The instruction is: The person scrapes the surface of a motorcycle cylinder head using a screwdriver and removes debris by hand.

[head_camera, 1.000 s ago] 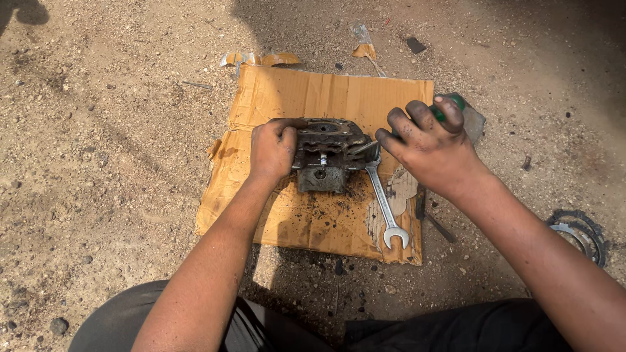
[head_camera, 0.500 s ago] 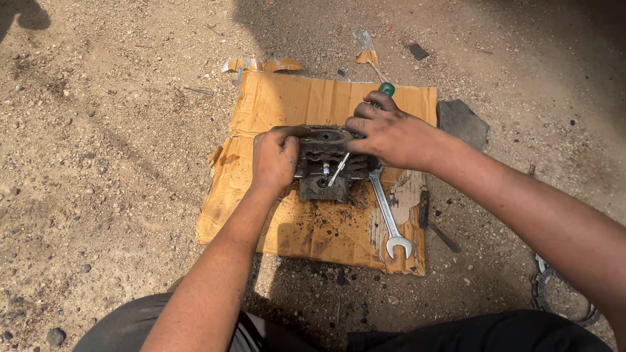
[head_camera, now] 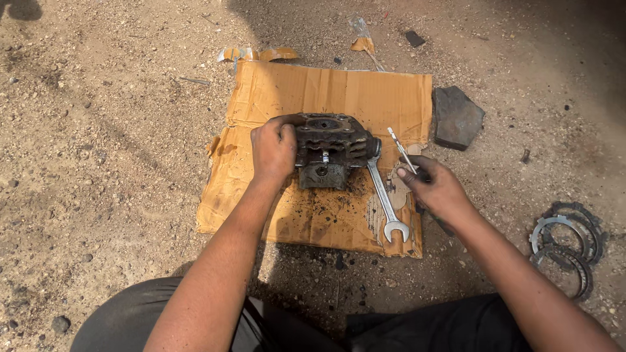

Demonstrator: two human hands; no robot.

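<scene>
Left hand (head_camera: 274, 148) clamped on the left flank of a grimy engine cylinder head (head_camera: 329, 148), we hold it steady at the middle of a torn cardboard sheet (head_camera: 326, 88) spread over gravel, while our right hand (head_camera: 435, 189) pinches a slim screwdriver (head_camera: 403, 150) just right of the casting, its tip pointing far and clear of the metal. An open-ended spanner (head_camera: 386, 202) lies untouched between casting and right hand; a flat stone (head_camera: 458, 117) and loose clutch rings (head_camera: 566, 242) sit off to the right. By our reckoning the work is midway: the head looks dismounted, oil stains the card, yet a stud stands in its near face.
</scene>
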